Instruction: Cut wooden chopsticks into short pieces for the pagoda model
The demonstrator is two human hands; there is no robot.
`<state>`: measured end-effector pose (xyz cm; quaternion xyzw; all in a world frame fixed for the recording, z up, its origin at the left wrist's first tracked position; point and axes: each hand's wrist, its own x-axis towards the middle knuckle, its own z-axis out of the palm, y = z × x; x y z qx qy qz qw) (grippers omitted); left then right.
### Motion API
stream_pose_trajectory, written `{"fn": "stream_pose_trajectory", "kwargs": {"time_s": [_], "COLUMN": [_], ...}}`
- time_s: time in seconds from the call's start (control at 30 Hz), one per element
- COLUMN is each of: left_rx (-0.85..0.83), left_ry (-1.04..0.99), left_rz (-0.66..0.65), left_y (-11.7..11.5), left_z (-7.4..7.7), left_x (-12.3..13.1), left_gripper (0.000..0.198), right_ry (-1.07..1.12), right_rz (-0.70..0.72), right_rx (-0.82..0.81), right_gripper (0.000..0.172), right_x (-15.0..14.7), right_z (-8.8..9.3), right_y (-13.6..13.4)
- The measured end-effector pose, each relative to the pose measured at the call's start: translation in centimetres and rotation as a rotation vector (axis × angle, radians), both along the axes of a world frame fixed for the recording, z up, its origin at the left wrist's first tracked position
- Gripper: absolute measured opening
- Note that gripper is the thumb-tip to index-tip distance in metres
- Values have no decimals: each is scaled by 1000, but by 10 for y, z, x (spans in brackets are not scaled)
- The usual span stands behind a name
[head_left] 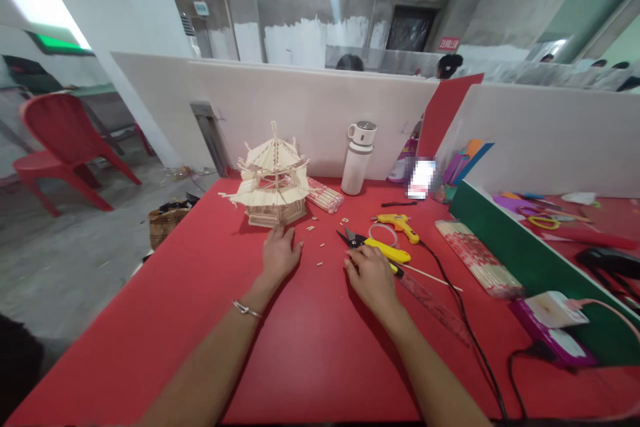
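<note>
A small pagoda model built from pale wooden sticks stands upright at the back left of the red table. My left hand lies flat with its fingers stretched out, the tips at the model's base. My right hand rests loosely on the table, thumb apart and fingers slightly bent, against yellow-handled cutters and partly over a black-and-yellow handle. I see no grip on either. Cut stick bits lie between the hands. Beyond the cutters is a yellow glue gun.
A white bottle and a bundle of sticks stand behind. To the right are a wrapped stick bundle, a clear ruler, a black cord and a purple power strip along a green divider.
</note>
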<state>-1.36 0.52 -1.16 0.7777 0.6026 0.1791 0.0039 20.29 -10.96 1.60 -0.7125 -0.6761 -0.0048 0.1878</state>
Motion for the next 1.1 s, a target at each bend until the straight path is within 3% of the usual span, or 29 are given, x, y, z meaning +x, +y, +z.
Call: {"fn": "stream_pose_trajectory", "kwargs": {"time_s": [0.17,0.4,0.57,0.73,0.87,1.1], "left_rx": [7,3,-4,3,7,-15], "left_ry": [13,-24,-44,-44,-32,-36], "left_rz": [6,4,12,16,16,17], "left_y": [-1,0,1,2,2,2], "left_z": [1,3,2,0,0,2], "left_x": [1,1,2,2,2,3], "left_gripper": [42,31,30,29,28,32], "right_ry": [79,82,82,74,70,69], "right_rz": [179,115,106,128,152,355], "right_rx": [-113,-159,-228,-261,-243,-281], "right_gripper": [25,29,30,23,29,21], "right_x": [-11,-17,-24,-33,-32,-26], "right_z": [15,13,9,0,-5,-2], "right_y": [42,130,170,183,178,162]}}
